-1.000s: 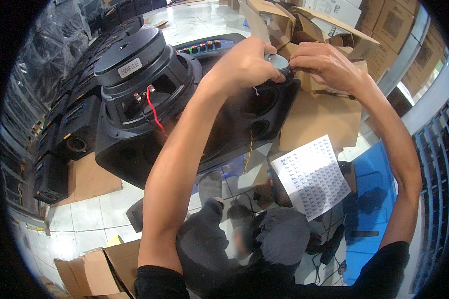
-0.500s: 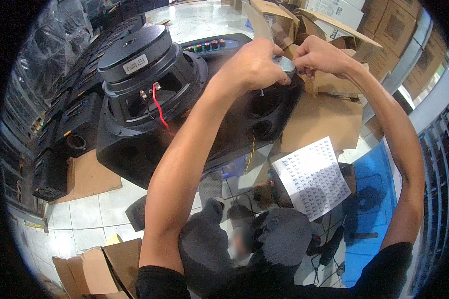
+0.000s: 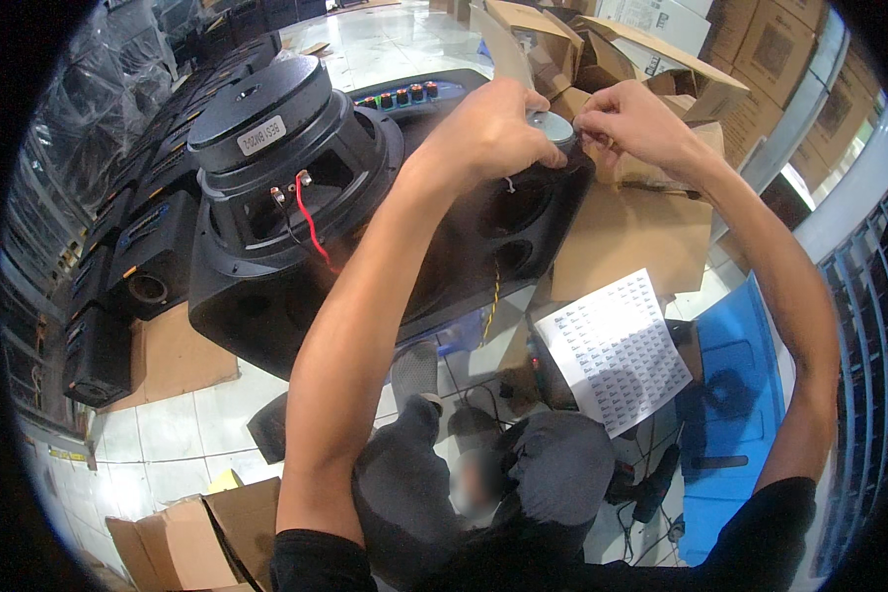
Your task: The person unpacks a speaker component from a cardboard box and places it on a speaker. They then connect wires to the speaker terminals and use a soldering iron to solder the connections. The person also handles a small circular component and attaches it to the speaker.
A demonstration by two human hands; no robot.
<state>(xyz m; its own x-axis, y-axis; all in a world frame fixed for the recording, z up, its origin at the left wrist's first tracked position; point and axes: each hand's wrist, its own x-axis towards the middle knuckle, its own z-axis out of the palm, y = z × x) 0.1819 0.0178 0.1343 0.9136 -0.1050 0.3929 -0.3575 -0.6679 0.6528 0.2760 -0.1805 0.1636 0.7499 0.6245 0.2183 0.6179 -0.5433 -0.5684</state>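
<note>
Left hand (image 3: 493, 133): still gripping grey disc (image 3: 555, 126) | right hand (image 3: 641, 126): more curled than a second ago, anything held indiscernible | woofer (image 3: 252, 113): left | left forearm (image 3: 367, 271): partly hiding speaker cabinet (image 3: 242, 311)

A white label (image 3: 260, 136) on the side of the driver's magnet (image 3: 291, 87), above the speaker box (image 3: 235, 314), bears one line of bold dark letters and digits, rising toward the right. A white sheet (image 3: 617, 353) carries row upon row of one small dark printed mark, repeated in columns; its characters are too small to read. At the upper right, a white carton (image 3: 658, 22) shows dark lettering, and the stacked brown cartons (image 3: 781, 51) bear dark print with squarish panels, too blurred to make out.
</note>
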